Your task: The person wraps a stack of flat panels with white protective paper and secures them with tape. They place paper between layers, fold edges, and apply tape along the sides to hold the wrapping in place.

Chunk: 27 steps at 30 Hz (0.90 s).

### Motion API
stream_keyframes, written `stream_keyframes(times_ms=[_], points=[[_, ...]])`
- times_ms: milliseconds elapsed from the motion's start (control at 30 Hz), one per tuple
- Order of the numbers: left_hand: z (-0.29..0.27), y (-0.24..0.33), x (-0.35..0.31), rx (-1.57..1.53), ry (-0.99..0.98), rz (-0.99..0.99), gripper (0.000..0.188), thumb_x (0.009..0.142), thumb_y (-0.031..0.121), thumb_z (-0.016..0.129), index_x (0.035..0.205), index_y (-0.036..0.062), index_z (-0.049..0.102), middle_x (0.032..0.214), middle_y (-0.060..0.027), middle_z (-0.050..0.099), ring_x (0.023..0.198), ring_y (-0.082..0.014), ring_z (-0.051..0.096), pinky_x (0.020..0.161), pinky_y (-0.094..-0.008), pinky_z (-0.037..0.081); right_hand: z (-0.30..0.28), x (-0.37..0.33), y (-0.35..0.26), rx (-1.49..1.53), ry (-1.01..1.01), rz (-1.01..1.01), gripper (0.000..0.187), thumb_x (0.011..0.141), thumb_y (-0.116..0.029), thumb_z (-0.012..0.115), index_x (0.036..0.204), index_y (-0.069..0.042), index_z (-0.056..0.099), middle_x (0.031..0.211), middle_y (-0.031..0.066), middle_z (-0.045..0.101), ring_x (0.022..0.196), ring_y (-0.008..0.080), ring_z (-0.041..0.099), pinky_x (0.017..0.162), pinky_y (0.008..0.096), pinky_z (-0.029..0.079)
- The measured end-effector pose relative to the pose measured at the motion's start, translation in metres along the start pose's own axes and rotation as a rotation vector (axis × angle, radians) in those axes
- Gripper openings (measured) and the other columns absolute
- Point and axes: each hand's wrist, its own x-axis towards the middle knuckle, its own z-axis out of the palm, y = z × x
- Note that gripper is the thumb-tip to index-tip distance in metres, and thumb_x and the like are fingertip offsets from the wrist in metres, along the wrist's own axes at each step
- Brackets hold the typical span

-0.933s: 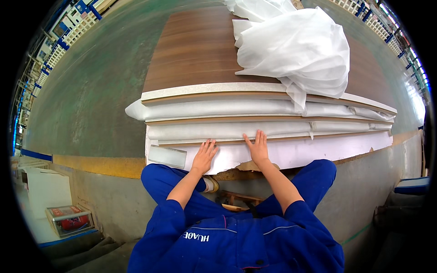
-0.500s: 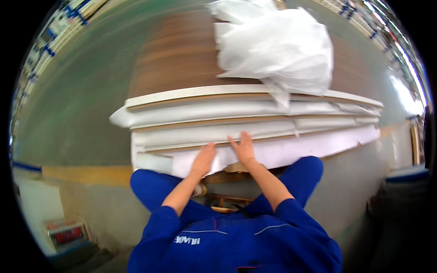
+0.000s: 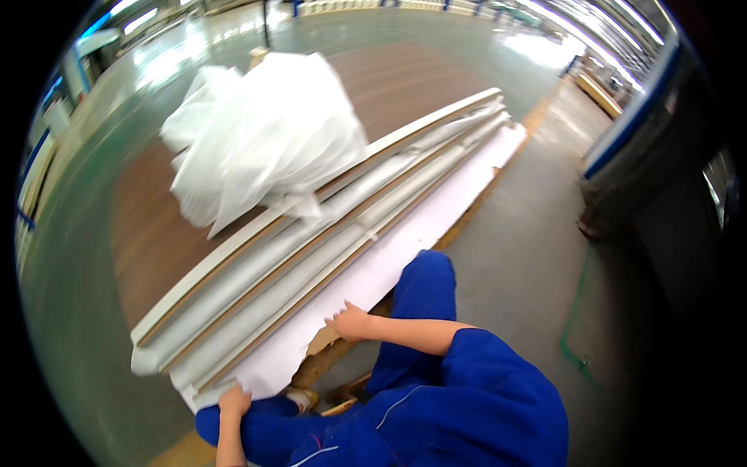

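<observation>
A white sheet (image 3: pixel 288 346) lies under and along the near side of a stack of long white-wrapped panels (image 3: pixel 303 245). At its near left end, my left hand (image 3: pixel 235 401) is closed on the sheet's border. Farther right, my right hand (image 3: pixel 350 321) bends its fingers round the sheet's near edge, with its fingertips pointing left. Beside that hand the edge looks ragged, and brown board (image 3: pixel 320 340) shows beneath. Several brown-edged strips run lengthwise between the white layers.
Crumpled white wrapping (image 3: pixel 264 132) is heaped on a large brown wood-grain surface (image 3: pixel 148 233) beyond the panels. My blue-clothed knee (image 3: pixel 424 276) is close to the near edge. A dark, blue-edged object (image 3: pixel 638 148) stands on the right, over the grey floor (image 3: pixel 513 272).
My view has turned right, so the panels now slant up to the right. My hands have moved apart, from resting spread on the near strip to the sheet's near edge and left end.
</observation>
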Motion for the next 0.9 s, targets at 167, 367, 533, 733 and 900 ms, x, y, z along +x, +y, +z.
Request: stream_keyframes(times_ms=[167,367,533,733,900], points=[[0.016,0.028,0.005,0.383,-0.391,-0.017,0.063,0.088,0.06,0.043,0.119,0.0091,0.063,0.121,-0.0151,0.061,0.115,-0.0309,0.056,0.098,-0.0422,0.04,0.012,-0.056,0.024,0.036,-0.144,0.185,0.021,0.082,-0.023,0.058,0.08,-0.006,0.069,0.084,0.0132,0.07,0.079,0.0289,0.068,0.063,0.05,0.047],[0.071,0.121,0.025,0.111,-0.693,0.425,0.063,0.09,0.059,0.04,0.121,0.0082,0.061,0.122,-0.016,0.06,0.116,-0.0315,0.055,0.099,-0.0412,0.04,0.073,-0.064,-0.019,0.066,-0.092,0.087,0.018,0.076,-0.019,0.055,0.077,-0.008,0.07,0.078,0.013,0.069,0.073,0.027,0.068,0.054,0.0446,0.046],[0.115,0.154,0.034,-0.038,-0.831,0.561,0.064,0.092,0.059,0.038,0.123,0.0074,0.059,0.123,-0.0167,0.06,0.117,-0.032,0.054,0.1,-0.0403,0.039,0.093,-0.049,-0.085,0.331,-0.168,-0.119,0.026,0.075,-0.025,0.063,0.089,-0.004,0.066,0.08,0.0157,0.068,0.077,0.0334,0.067,0.062,0.0453,0.053],[0.145,0.156,0.047,-0.191,-0.881,0.721,0.062,0.095,0.056,0.035,0.127,0.0063,0.055,0.125,-0.0184,0.058,0.118,-0.0336,0.053,0.101,-0.0386,0.039,0.098,-0.046,-0.107,0.367,-0.199,-0.228,0.027,0.077,-0.028,0.062,0.09,-0.005,0.07,0.084,0.017,0.069,0.082,0.0334,0.067,0.067,0.046,0.053],[0.165,0.176,0.046,-0.271,-0.817,0.822,0.053,0.096,0.047,0.04,0.128,0.0069,0.053,0.124,-0.0202,0.057,0.116,-0.0346,0.054,0.099,-0.0384,0.04,0.069,-0.056,-0.099,0.393,-0.31,-0.241,0.028,0.08,-0.027,0.057,0.09,-0.005,0.073,0.091,0.0184,0.069,0.086,0.0334,0.067,0.067,0.0463,0.053]])
